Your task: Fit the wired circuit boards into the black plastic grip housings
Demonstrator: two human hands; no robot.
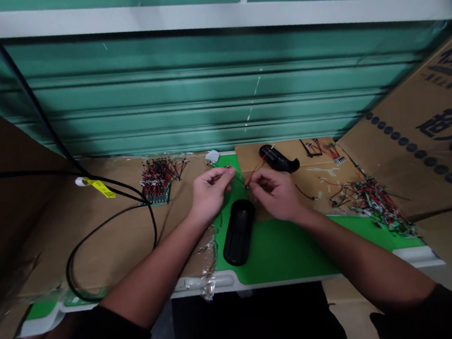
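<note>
My left hand is closed in a pinch on one end of a thin wire. Opposite it, my right hand pinches the same wire near a small shiny end; a red strand rises from these fingers. The wire's exact ends are too small to make out. Just below both hands, a black oblong plastic housing lies on the green table top. Behind my right hand rests a second black housing with a curved end, on cardboard.
To the left, a bundle of wired parts stands on a green board. Black cable with a yellow tag loops across the cardboard. A tangled wire pile lies right. Green slatted wall and cardboard box enclose the space.
</note>
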